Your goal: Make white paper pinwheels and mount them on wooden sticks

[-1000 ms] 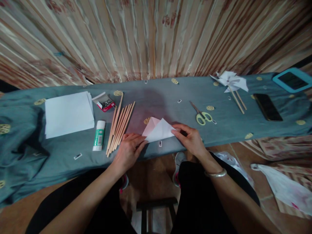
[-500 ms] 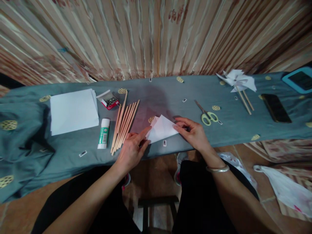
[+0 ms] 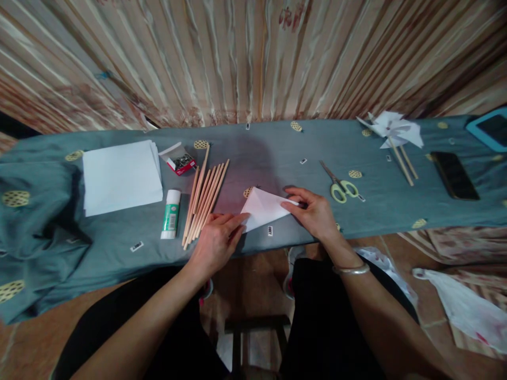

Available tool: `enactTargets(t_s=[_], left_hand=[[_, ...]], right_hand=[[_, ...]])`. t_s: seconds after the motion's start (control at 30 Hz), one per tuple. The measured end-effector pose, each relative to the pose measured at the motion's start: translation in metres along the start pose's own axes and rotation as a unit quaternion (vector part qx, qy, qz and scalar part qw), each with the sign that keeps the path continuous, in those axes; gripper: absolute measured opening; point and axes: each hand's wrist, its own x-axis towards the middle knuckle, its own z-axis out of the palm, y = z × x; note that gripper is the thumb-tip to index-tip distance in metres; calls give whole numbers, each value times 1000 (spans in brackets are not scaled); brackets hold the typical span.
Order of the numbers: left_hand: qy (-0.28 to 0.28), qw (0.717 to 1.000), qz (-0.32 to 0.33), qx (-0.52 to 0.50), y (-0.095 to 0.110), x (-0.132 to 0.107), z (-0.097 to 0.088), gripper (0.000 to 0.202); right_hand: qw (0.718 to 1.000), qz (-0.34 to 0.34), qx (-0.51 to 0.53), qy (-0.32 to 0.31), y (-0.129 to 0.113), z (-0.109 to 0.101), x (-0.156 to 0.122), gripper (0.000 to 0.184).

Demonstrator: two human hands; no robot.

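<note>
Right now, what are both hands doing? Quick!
Left hand: open, flat on the left corner of the folded paper.
Right hand: closed, pinching its right tip.

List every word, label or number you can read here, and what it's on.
Nothing is legible.
glue stick: green label, print too blurred.
small tags on the cloth: marks too small.
red box: no readable print.
folded paper: blank.

The folded sheet [image 3: 263, 208] is matt white paper, sharply creased, like the stack [image 3: 121, 177]. The counter cloth [image 3: 277, 153] is matt grey-blue fabric. The sticks [image 3: 204, 198] are bare pale wood. The scissors [image 3: 338, 184] have metal blades and plastic handles. The glue stick [image 3: 171, 214] is smooth plastic, the phone [image 3: 454, 176] glossy black, the bangle [image 3: 350, 269] polished metal.
</note>
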Motion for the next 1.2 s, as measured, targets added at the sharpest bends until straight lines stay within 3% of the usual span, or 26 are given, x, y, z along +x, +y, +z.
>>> enactTargets(t_s=[0.33, 0.53, 0.63, 0.73, 0.87, 1.2], left_hand=[[-15, 1000, -5, 17, -1, -1, 0, 27], [5, 990, 45, 134, 6, 10, -8, 28], [20, 987, 86, 137, 18, 15, -2, 34], [-3, 985, 135, 111, 33, 16, 13, 40], [-66, 986, 121, 95, 47, 14, 30, 51], [-105, 985, 88, 104, 46, 14, 30, 67]], right_hand=[[999, -4, -44, 5, -3, 1, 2, 35], [999, -8, -49, 0, -5, 1, 2, 35], [999, -6, -46, -4, -6, 1, 2, 35], [998, -4, -55, -3, -6, 2, 2, 35], [998, -10, -67, -4, -7, 2, 2, 36], [997, -4, -73, -6, -8, 1, 0, 36]])
